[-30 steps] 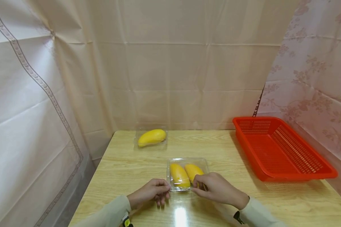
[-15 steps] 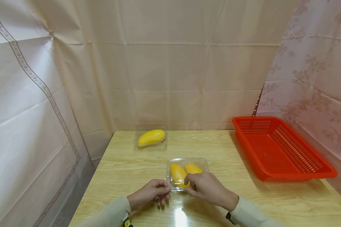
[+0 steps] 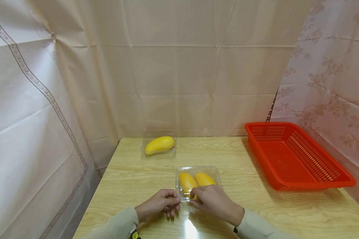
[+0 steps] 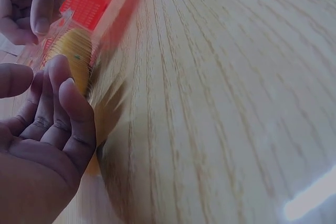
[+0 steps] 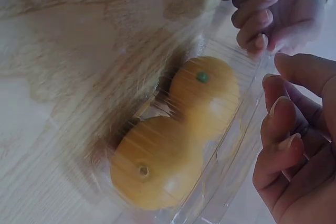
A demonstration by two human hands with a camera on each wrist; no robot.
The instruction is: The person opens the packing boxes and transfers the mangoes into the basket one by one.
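Note:
A clear plastic clamshell box [image 3: 210,170] lies near the front of the table with two yellow mangoes [image 3: 204,179] inside. In the right wrist view its ribbed wall crosses in front of the mangoes [image 5: 157,166]. The left hand [image 3: 160,204] pinches the box's near left corner between thumb and forefinger, its other fingers loosely bent. Just right of it, the right hand [image 3: 213,202] pinches the near rim with thumb and forefinger and hides the box's near right part. Seen from the left wrist, the right hand [image 4: 31,6] is close to the left fingertips.
Farther back on the left stands another clear plastic box [image 3: 143,146] with a yellow mango [image 3: 160,145] in it. A red perforated basket [image 3: 275,179] stands at the right. Cloth hangs behind the wood-grain table [image 3: 125,172] and at both sides.
The right hand has slid left along the box's near rim, toward the left hand. The left hand stays at its corner, and the box has hardly moved.

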